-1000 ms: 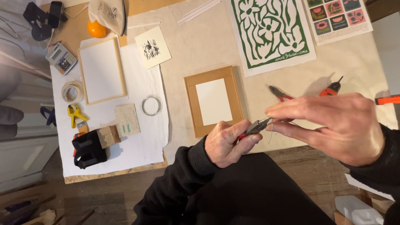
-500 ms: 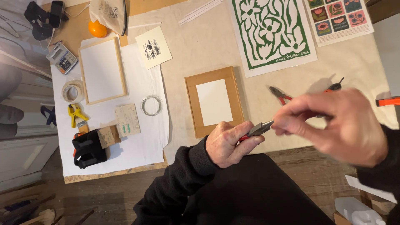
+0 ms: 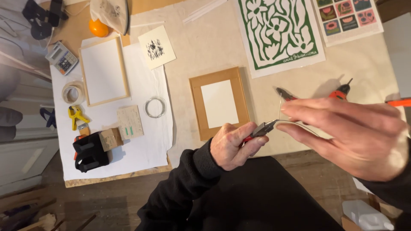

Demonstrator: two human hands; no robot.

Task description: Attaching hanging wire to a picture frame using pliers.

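My left hand [image 3: 233, 145] is closed around small red-handled pliers [image 3: 262, 128], whose jaws clamp a thin silver wire [image 3: 280, 112]. One end of the wire sticks upward from the jaws; the rest runs right into the fingertips of my right hand [image 3: 351, 132], which pinches it close to the camera. Both hands hover over the near edge of the table, just right of a small wooden frame [image 3: 197, 100] with a white centre lying flat.
On the table lie a wire coil [image 3: 155, 107], a second pair of pliers [image 3: 286, 94], a red screwdriver [image 3: 342, 90], a green floral print [image 3: 278, 30], a larger frame [image 3: 104, 70], tape roll [image 3: 72, 93], yellow clamp [image 3: 77, 115], calculator [image 3: 62, 57] and a black tool [image 3: 89, 152].
My right hand has shifted slightly right and its fingers have stretched out along the wire. The wire's upright end now shows. My left hand has stayed in place with the pliers.
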